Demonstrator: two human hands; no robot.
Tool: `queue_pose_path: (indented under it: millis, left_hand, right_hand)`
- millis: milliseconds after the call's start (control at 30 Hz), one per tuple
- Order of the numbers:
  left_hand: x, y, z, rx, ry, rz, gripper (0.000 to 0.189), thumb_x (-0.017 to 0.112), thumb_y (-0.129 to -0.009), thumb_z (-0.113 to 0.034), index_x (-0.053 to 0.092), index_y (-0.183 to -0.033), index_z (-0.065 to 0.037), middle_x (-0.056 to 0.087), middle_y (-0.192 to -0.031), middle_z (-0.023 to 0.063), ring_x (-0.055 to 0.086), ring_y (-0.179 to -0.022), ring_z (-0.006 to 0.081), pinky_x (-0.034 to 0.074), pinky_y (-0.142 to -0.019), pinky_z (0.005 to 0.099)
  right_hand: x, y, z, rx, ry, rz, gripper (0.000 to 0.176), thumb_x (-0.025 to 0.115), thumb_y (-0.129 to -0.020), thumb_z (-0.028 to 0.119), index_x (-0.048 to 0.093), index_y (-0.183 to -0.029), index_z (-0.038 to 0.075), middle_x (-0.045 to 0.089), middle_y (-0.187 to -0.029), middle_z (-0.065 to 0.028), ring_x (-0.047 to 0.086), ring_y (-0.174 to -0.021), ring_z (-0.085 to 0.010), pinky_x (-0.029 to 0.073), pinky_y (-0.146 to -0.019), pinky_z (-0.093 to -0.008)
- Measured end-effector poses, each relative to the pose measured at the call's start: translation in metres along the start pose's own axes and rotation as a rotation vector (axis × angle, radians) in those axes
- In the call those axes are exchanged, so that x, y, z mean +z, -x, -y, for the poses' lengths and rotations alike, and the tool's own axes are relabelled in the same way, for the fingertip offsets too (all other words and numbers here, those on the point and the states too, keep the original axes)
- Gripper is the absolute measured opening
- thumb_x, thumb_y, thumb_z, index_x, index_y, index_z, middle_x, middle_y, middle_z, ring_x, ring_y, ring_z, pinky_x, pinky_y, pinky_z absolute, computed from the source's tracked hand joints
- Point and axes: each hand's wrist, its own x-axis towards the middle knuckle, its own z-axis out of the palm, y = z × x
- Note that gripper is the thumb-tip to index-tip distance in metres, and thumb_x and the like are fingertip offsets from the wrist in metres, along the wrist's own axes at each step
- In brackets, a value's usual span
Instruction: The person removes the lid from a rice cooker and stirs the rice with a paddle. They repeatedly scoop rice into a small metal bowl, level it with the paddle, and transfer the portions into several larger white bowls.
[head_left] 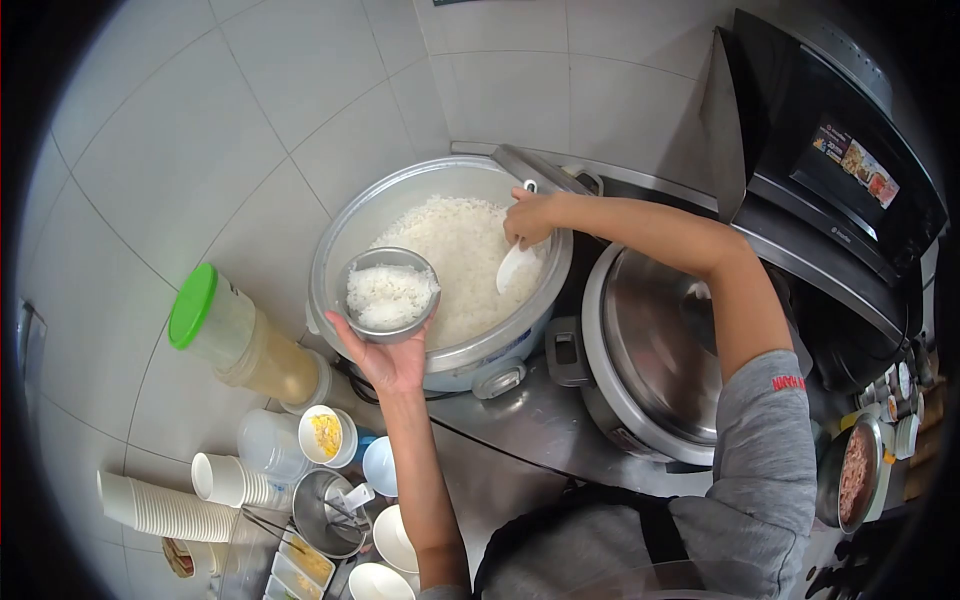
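Note:
My left hand (pixel 385 358) holds a metal bowl (pixel 434 284) from below, over the left side of a large open rice cooker (pixel 330 260). White rice (pixel 392 295) is heaped in the bowl. More cooked rice (pixel 455 240) fills the cooker's pot. Over the pot's right side, my right hand (pixel 530 218) is closed round a white rice paddle (pixel 515 268), whose blade points down at the rice.
A second cooker with its steel lid (pixel 660 340) on stands to the right. Left and below are a green-lidded container (pixel 215 315), stacked cups (pixel 185 508), white bowls (pixel 395 538) and a food tray (pixel 300 568). A black appliance (pixel 820 170) stands upper right.

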Motion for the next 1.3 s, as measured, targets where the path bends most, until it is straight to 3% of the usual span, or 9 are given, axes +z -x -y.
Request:
queue_pose_path:
  millis: [167, 367, 600, 700, 800, 900, 1000, 1100, 1300]
  left_hand:
    - [0.002, 0.006, -0.011, 0.007, -0.006, 0.003, 0.073, 0.052, -0.079, -0.057, 0.029, -0.134, -0.016, 0.028, -0.139, 0.0098, 0.028, -0.127, 0.0327, 0.024, -0.097, 0.0658]
    - [-0.005, 0.016, -0.030, 0.084, -0.174, -0.097, 0.064, 0.051, -0.082, -0.053, 0.036, -0.130, -0.013, 0.037, -0.134, 0.0086, 0.036, -0.123, 0.0277, 0.033, -0.096, 0.0552]
    - [-0.014, -0.013, 0.022, 0.192, -0.319, -0.251, 0.061, 0.051, -0.082, -0.056, 0.040, -0.126, -0.015, 0.043, -0.128, 0.0062, 0.041, -0.116, 0.0229, 0.035, -0.093, 0.0478]
    - [0.000, -0.028, 0.030, 0.139, -0.235, -0.273, 0.065, 0.051, -0.080, -0.059, 0.036, -0.128, -0.018, 0.039, -0.130, 0.0058, 0.039, -0.117, 0.0238, 0.031, -0.094, 0.0504]
    - [0.008, -0.031, 0.027, 0.094, -0.200, -0.309, 0.070, 0.051, -0.079, -0.061, 0.030, -0.131, -0.019, 0.035, -0.134, 0.0058, 0.036, -0.121, 0.0255, 0.030, -0.094, 0.0524]
    - [-0.004, -0.030, 0.014, 0.088, -0.167, -0.276, 0.071, 0.052, -0.077, -0.062, 0.032, -0.130, -0.019, 0.035, -0.133, 0.0066, 0.036, -0.120, 0.0267, 0.031, -0.093, 0.0551]
    - [-0.004, -0.018, 0.004, 0.092, -0.170, -0.223, 0.069, 0.052, -0.078, -0.061, 0.033, -0.129, -0.018, 0.035, -0.133, 0.0082, 0.035, -0.121, 0.0284, 0.032, -0.092, 0.0566]
    - [-0.002, -0.008, -0.007, 0.090, -0.164, -0.156, 0.070, 0.052, -0.078, -0.059, 0.033, -0.130, -0.016, 0.034, -0.134, 0.0105, 0.034, -0.123, 0.0315, 0.031, -0.092, 0.0609]
    - [-0.001, 0.003, -0.018, 0.066, -0.088, -0.048, 0.070, 0.052, -0.080, -0.056, 0.031, -0.132, -0.015, 0.032, -0.136, 0.0108, 0.033, -0.124, 0.0321, 0.030, -0.093, 0.0624]
  right_hand:
    - [-0.002, -0.002, 0.005, -0.019, -0.210, 0.106, 0.015, 0.065, -0.072, 0.029, 0.063, -0.073, 0.014, 0.058, -0.064, 0.0026, 0.054, -0.067, -0.0144, 0.026, -0.083, -0.0383]
    - [-0.018, -0.008, -0.003, -0.088, -0.878, 0.197, 0.025, 0.061, -0.081, 0.027, 0.060, -0.069, 0.005, 0.051, -0.059, 0.0023, 0.046, -0.058, -0.0079, 0.036, -0.058, -0.0245]
    - [-0.053, 0.000, 0.059, 0.080, -1.183, -0.465, 0.018, 0.054, -0.086, 0.018, 0.060, -0.092, 0.002, 0.053, -0.068, -0.0032, 0.050, -0.063, -0.0141, 0.042, -0.063, -0.0291]
    - [-0.030, -0.009, 0.097, 0.010, -0.583, -1.007, 0.022, 0.055, -0.082, 0.011, 0.059, -0.101, -0.001, 0.059, -0.080, -0.0144, 0.058, -0.074, -0.0236, 0.046, -0.069, -0.0334]
    - [-0.037, 0.009, 0.131, -0.117, -0.492, -1.062, 0.029, 0.053, -0.079, 0.004, 0.056, -0.107, -0.001, 0.058, -0.085, -0.0193, 0.057, -0.081, -0.0300, 0.046, -0.072, -0.0366]
    - [-0.054, 0.015, 0.125, -0.124, -0.678, -0.895, 0.030, 0.052, -0.079, 0.002, 0.055, -0.109, 0.000, 0.060, -0.087, -0.0163, 0.057, -0.084, -0.0280, 0.046, -0.074, -0.0341]
    - [-0.051, -0.006, 0.094, 0.152, -1.225, -0.692, 0.030, 0.054, -0.078, 0.003, 0.057, -0.108, 0.004, 0.062, -0.092, -0.0123, 0.057, -0.089, -0.0261, 0.042, -0.077, -0.0381]
    - [0.000, -0.046, 0.054, 0.369, -0.407, -0.494, 0.027, 0.057, -0.076, 0.008, 0.061, -0.103, 0.008, 0.064, -0.093, -0.0088, 0.058, -0.091, -0.0231, 0.034, -0.082, -0.0405]
    - [0.019, -0.049, 0.057, 0.112, -0.374, -0.276, 0.017, 0.062, -0.073, 0.021, 0.067, -0.088, 0.014, 0.065, -0.079, -0.0051, 0.058, -0.086, -0.0193, 0.024, -0.085, -0.0400]
